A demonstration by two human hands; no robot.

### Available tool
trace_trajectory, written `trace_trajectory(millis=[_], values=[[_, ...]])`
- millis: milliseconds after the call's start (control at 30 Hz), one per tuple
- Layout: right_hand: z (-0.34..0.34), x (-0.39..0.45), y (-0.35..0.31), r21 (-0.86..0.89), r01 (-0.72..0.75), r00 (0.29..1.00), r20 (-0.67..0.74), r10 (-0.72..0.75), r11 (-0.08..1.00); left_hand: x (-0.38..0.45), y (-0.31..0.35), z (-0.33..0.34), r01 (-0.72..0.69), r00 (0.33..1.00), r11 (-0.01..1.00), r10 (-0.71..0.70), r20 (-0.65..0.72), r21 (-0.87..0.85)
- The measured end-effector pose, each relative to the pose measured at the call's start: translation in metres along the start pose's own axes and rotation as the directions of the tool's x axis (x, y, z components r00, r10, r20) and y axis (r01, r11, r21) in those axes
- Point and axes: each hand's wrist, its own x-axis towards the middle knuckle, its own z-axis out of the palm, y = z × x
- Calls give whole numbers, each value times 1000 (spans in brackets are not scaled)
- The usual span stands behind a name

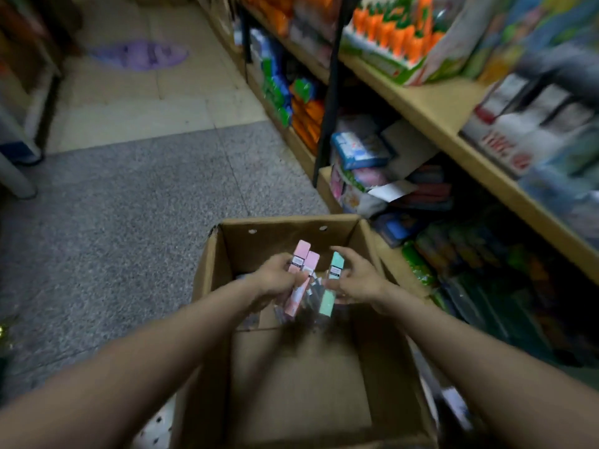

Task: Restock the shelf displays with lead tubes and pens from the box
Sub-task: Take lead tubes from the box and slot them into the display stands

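Observation:
An open cardboard box point(214, 260) stands on the floor below me. Both my hands are inside it, near its far wall. My left hand point(275, 277) grips two pink lead tubes point(306, 260), whose ends stick up past my fingers. My right hand point(355, 280) holds a mint-green lead tube point(330, 294) upright. More small packets point(312, 288) lie on the box floor between my hands, blurred and partly hidden. The near half of the box floor is bare cardboard.
Wooden shelves point(431, 105) packed with stationery run along the right, with a black upright post point(330, 92). Orange-capped items point(395, 37) stand on the upper shelf. Grey speckled floor point(129, 222) lies to the left, with furniture legs point(19, 179) at the far left.

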Motion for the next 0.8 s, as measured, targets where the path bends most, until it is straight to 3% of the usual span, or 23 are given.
trace_trajectory(millis=[100,267,400,667,800], values=[[-43,-43,-42,-208,159,984,-45,-172,965,-23,56,-1,-99,983,989,115,145,-113],[-108,-115,-82,-502,259,870,-250,-425,825,-51,118,30,-7,931,900,165,326,-435],[-150,-166,-94,-543,219,780,-402,-480,811,-67,150,72,-34,893,885,235,383,-464],[-220,-249,-114,-643,175,466,-613,-638,746,-74,171,110,-16,869,886,242,431,-464],[-245,-263,-113,-648,99,388,-674,-629,755,-73,175,116,16,865,870,235,443,-492]])
